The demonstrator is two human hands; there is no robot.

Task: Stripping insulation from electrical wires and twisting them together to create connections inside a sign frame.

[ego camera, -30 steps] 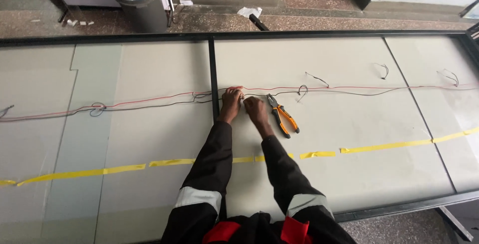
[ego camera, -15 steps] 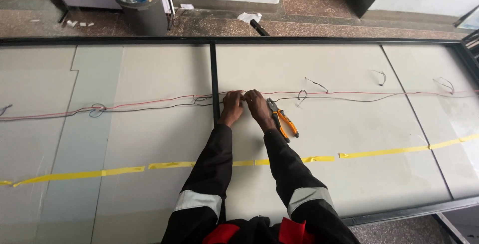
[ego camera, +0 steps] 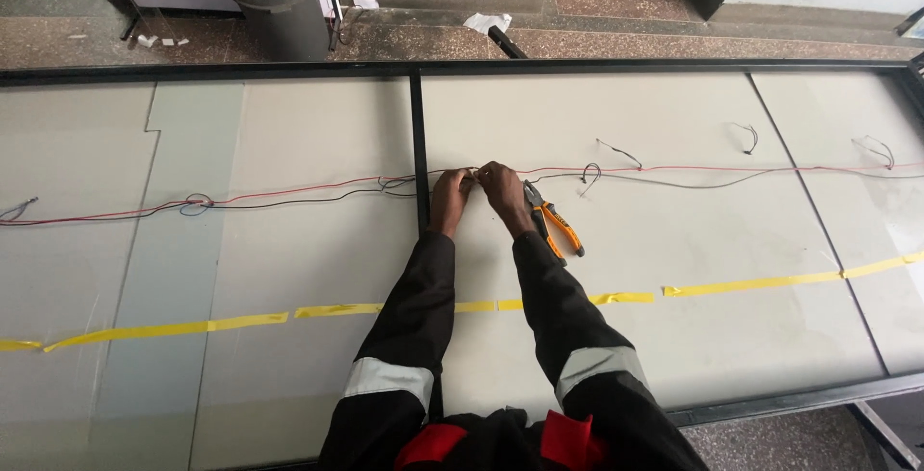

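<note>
A red wire (ego camera: 289, 190) and a black wire (ego camera: 298, 202) run left to right across a large pale panel (ego camera: 674, 125). My left hand (ego camera: 450, 195) and my right hand (ego camera: 502, 191) meet at the middle of the wires, just right of a black upright bar (ego camera: 418, 134). The fingers of both hands pinch the wires where they join. Orange-handled pliers (ego camera: 552, 224) lie on the panel right beside my right wrist. Both sleeves are dark with grey reflective bands.
A strip of yellow tape (ego camera: 751, 284) crosses the panel nearer to me. Short loose wire ends (ego camera: 743, 134) stick up to the right. A dark bin full of rubbish (ego camera: 279, 4) stands on the speckled floor beyond the black frame (ego camera: 626, 65).
The view has shifted slightly. Both hands stay together on the wires at the same spot, and the pliers have not moved.
</note>
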